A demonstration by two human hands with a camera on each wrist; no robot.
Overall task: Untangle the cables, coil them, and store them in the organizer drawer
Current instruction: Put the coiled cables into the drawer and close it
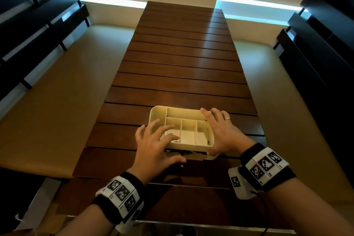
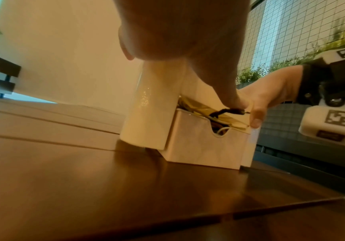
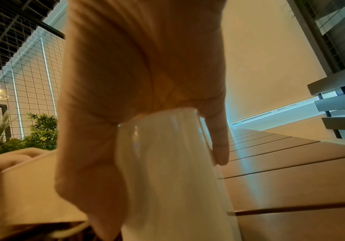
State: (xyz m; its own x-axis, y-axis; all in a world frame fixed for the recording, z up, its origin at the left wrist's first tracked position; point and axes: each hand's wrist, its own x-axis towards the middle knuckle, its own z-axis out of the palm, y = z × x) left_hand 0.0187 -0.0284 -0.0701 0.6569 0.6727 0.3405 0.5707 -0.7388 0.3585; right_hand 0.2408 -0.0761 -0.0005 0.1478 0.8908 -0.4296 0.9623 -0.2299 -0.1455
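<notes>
A cream organizer [image 1: 159,110] with several open compartments on top stands on the wooden table near me. Its front drawer [image 2: 204,143] is pulled out a little. Inside lie a black cable [image 2: 225,111] and a white cable [image 2: 223,130], bunched near the drawer's notch. My left hand [image 1: 159,140] hovers over the organizer's left side with fingers spread, and its thumb presses down on the black cable at the drawer's opening. My right hand [image 1: 220,130] clasps the organizer's right end, thumb on the front corner and fingers along the top rim; the right wrist view shows the palm [image 3: 136,73] against the white wall [image 3: 167,163].
The slatted dark wood table [image 1: 182,63] runs far ahead of the organizer. Dark benches or shelves line both sides [image 1: 28,34], with beige floor between them and the table. Plants and a wire grid [image 2: 291,48] stand behind me.
</notes>
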